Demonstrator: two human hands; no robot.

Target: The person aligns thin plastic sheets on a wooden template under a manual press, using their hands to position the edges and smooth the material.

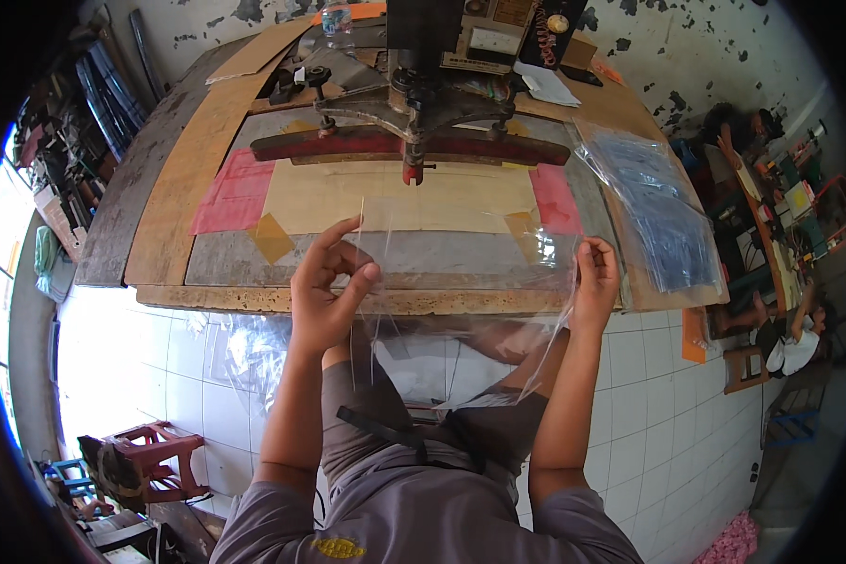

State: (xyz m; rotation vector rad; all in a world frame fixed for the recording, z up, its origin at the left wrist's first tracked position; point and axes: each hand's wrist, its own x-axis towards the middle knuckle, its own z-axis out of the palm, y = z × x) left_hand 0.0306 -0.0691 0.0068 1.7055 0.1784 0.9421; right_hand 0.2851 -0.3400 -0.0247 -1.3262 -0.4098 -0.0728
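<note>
A thin clear plastic sheet or bag (470,254) spans the space between my hands, over the table's front edge. My left hand (327,291) is closed around its left edge, thumb and index finger a little apart. At the opposite edge, my right hand (594,282) pinches the plastic between thumb and fingers. Beyond them stands a press with a long red bar (348,145) on a dark metal arm. Under the bar lies a cream strip (395,193), with pink tape (235,193) at its left end and a second pink piece (556,197) at the right.
A stack of bluish clear plastic bags (658,216) lies on the table's right side. A plastic bottle (336,21) and a meter box (487,42) stand at the back. Crumpled clear plastic (254,352) hangs below the front edge. A red stool (155,461) is at lower left; another person (799,343) sits far right.
</note>
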